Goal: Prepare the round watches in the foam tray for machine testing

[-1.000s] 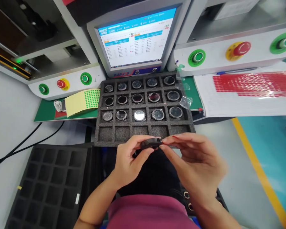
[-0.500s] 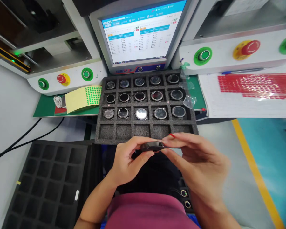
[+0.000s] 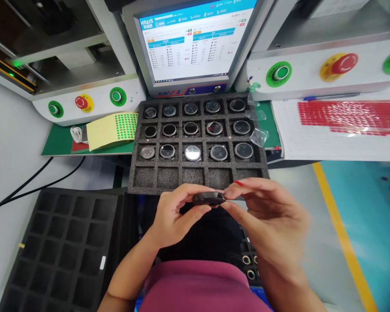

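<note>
Between my two hands is a black watch case [image 3: 209,198], seen edge-on, with no strap showing. My left hand [image 3: 177,216] pinches its left side between thumb and fingers. On its right edge, the thumb and fingertips of my right hand [image 3: 263,212] are closed. A small red strip [image 3: 238,183] sits on a right fingertip. Just beyond my hands lies a dark foam tray [image 3: 199,166], with round watch faces in its three far rows; the nearest row's visible pockets hold none. One watch [image 3: 193,153] reflects bright light.
Behind the tray stands a monitor [image 3: 195,47], between machine panels with green buttons [image 3: 278,73] and red stop buttons [image 3: 344,64]. Red sticker sheets [image 3: 347,115] lie on paper at right, a green-dot sheet [image 3: 113,130] at left. Another foam tray [image 3: 61,242] is at lower left.
The view has shifted slightly. Both hands keep their hold on the watch case, which has tilted a little; the red strip on the right fingertip has shifted slightly.
</note>
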